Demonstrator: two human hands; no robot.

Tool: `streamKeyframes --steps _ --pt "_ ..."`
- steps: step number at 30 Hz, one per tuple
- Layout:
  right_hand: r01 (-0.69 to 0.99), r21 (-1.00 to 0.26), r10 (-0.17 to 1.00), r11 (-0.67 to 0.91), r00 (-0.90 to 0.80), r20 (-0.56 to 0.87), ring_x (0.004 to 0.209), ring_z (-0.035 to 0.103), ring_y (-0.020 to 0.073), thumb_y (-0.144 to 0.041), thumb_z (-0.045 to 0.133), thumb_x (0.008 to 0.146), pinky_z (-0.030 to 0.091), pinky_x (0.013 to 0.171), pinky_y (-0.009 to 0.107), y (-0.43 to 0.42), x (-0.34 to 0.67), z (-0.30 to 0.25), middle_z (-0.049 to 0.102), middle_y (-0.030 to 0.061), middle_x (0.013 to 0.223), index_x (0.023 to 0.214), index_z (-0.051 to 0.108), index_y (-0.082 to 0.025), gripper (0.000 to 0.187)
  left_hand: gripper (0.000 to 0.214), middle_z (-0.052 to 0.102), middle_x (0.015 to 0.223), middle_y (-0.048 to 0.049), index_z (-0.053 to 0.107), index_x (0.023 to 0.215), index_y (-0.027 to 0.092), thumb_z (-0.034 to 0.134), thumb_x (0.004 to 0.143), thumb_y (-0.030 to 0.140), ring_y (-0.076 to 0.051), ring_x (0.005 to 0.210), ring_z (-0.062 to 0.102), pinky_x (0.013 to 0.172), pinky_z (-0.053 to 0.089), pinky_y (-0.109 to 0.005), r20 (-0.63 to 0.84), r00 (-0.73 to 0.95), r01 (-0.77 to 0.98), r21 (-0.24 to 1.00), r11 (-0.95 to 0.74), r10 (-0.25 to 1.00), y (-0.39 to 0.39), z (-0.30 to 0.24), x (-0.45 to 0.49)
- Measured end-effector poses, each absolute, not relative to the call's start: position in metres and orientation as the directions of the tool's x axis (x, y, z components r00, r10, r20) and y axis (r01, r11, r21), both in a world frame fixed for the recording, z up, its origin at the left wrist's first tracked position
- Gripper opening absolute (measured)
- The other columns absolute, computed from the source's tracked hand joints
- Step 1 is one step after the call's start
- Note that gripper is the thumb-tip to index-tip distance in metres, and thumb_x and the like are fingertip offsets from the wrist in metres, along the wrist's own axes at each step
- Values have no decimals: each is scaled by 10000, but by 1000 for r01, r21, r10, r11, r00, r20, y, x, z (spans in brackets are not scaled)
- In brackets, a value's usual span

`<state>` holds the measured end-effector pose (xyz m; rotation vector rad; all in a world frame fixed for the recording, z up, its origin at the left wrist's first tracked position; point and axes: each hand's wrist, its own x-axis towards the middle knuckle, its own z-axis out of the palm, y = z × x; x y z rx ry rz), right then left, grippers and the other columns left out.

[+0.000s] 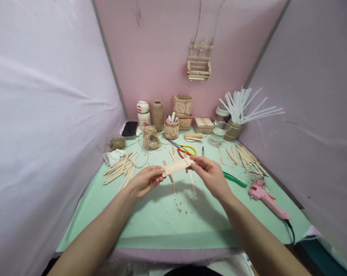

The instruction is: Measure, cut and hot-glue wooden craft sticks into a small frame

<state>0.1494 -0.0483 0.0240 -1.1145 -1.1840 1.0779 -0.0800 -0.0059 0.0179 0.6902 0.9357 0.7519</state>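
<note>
Between my two hands a small panel of joined popsicle sticks is held above the table, tilted up toward its right end. My left hand pinches its left end with thumb and fingers. At the right end my right hand grips it the same way, fingertips partly behind the wood. Below and behind the panel lie more popsicle sticks, partly hidden by it. Scissors with red and yellow handles rest just beyond. A green-handled tool lies right of my right hand, its front end hidden.
A pink glue gun with a black cord lies at the right. Loose sticks spread at left, others at right. Twine, a phone, a clear cup of liquid and a stick-decorated pen holder stand along the back.
</note>
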Motion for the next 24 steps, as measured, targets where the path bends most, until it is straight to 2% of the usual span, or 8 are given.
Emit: streamKeyframes --steps 5,8,13,16,18,19,22,24 --pt "-74 -991 990 111 93 104 917 731 247 -481 803 712 543 948 455 -49 148 31 777 83 995 1018 715 -191 431 184 676 611 -38 677 713 91 853 687 139 -43 457 591 436 466 -77 -418 404 -235 812 534 813 -7 18 -79" --pt "-118 -989 992 94 99 82 905 730 237 -469 822 685 548 941 444 -49 148 31 778 75 977 1004 712 -193 436 294 682 626 -30 672 712 111 913 609 245 -50 479 592 456 461 -101 -363 421 -184 863 470 831 -10 18 -80" --pt "-124 -991 995 49 94 38 854 721 211 -433 817 682 567 892 420 -48 160 38 776 63 952 992 712 -193 406 364 682 648 -35 702 787 135 844 663 447 -87 494 546 461 395 -187 -274 572 115 960 255 773 -9 27 -98" --pt "-42 -998 999 36 -12 37 847 712 194 -393 788 719 572 849 382 -50 173 50 770 59 957 997 714 -187 354 324 665 686 -14 727 814 158 796 703 455 -93 564 509 538 388 -202 -140 418 157 984 80 898 -2 34 -107" --pt "18 -1000 991 19 -133 16 823 710 183 -362 767 734 572 819 360 -52 178 59 766 44 920 1011 708 -189 331 273 701 793 -33 743 790 174 779 723 437 -123 692 560 624 419 -206 -69 338 174 985 10 938 1 38 -102" --pt "43 -999 983 10 -182 2 805 710 179 -348 758 738 572 802 352 -53 179 61 762 31 884 1020 702 -195 326 254 720 846 -45 759 799 182 767 738 428 -145 764 587 674 433 -213 -60 348 183 983 -5 936 0 39 -97" --pt "103 -995 967 4 -254 -22 737 705 177 -321 735 740 572 726 336 -53 175 63 733 -6 762 1024 678 -218 307 211 742 904 -60 787 801 191 783 738 393 -193 859 622 763 455 -243 -136 514 183 982 47 847 -7 44 -73" --pt "131 -991 965 22 -261 -13 715 700 178 -308 727 738 567 680 325 -53 171 60 719 -15 728 1012 665 -227 293 186 740 843 -57 790 776 180 798 727 359 -188 820 622 748 449 -241 -183 565 147 982 121 805 -13 45 -57"
